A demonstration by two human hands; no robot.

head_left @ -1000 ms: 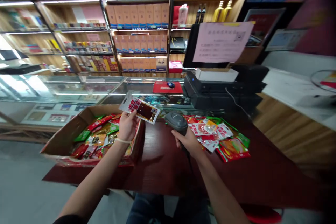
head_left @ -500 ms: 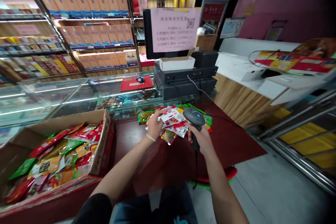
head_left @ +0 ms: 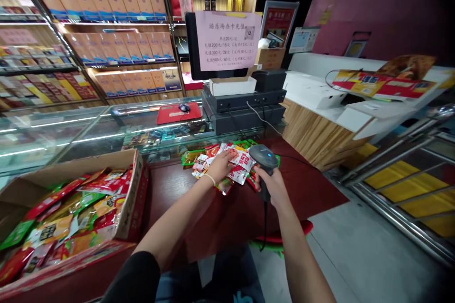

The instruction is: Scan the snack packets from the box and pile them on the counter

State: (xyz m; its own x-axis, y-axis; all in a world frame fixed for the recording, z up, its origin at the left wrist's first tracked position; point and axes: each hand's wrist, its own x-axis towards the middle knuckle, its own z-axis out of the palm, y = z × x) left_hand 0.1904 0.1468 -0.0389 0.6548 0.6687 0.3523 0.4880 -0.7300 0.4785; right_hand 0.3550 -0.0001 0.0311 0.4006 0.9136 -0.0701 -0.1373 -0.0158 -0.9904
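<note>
Left fingers (head_left: 226, 155): laid over packets (head_left: 243, 157); whether pinching, I cannot tell.
Right fingers (head_left: 259, 171): curled round my scanner (head_left: 262, 155) by its handle.
Arms (head_left: 179, 222): both stretched forward.

Ahead of you, a pink paper sign (head_left: 227, 52) on the monitor (head_left: 191, 47) reads "游乐场办卡充值", with 200元/15次, 300元/28次 and 500元/60次 below, and a QR code (head_left: 249, 33) upper right.

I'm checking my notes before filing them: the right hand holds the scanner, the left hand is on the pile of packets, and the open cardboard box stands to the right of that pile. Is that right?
Not quite: the head view shows the cardboard box to the left of the pile of packets. The right hand does hold the scanner, and the left hand is on the pile.
</note>
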